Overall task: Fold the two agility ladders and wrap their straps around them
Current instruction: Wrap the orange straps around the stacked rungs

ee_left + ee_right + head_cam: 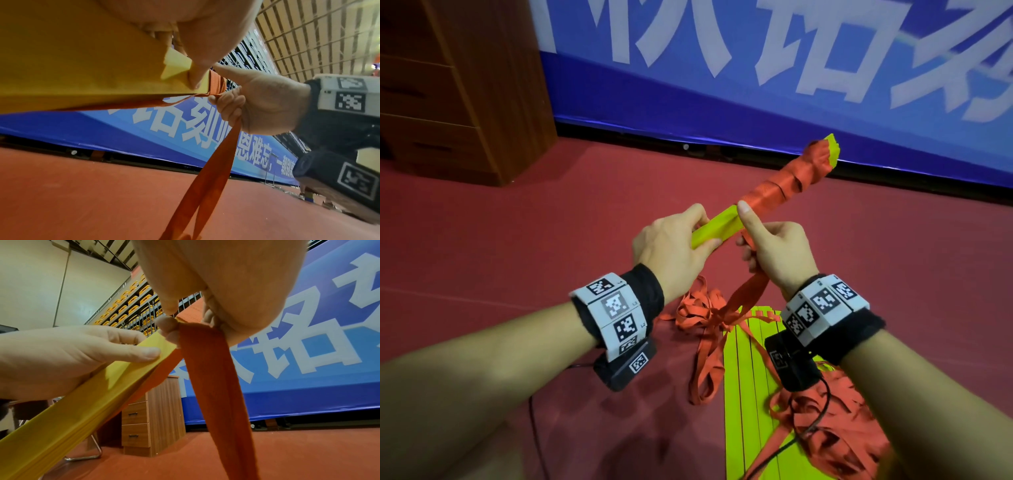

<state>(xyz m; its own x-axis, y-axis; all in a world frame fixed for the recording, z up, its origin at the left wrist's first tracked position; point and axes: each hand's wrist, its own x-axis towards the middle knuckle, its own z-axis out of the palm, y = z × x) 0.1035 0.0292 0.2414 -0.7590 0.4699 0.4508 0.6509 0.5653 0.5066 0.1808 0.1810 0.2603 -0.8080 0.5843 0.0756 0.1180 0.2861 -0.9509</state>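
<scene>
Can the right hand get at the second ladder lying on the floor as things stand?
Probably not yet: the right hand grips the orange strap against the bundle. The floor ladder lies uncovered right below, so only the grip prevents it.

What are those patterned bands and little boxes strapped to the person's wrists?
Both forearms are bare, with no sleeves or gloves. Each wrist carries a black fabric wristband under a white segmented band printed with square black-and-white codes. Beneath each hangs a small black camera box bearing another code, trailing a thin black cable.

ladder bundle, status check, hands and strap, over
Left hand grips bundle near end. Right hand pinches orange strap, far half wrapped. Second ladder loose on floor.
</scene>
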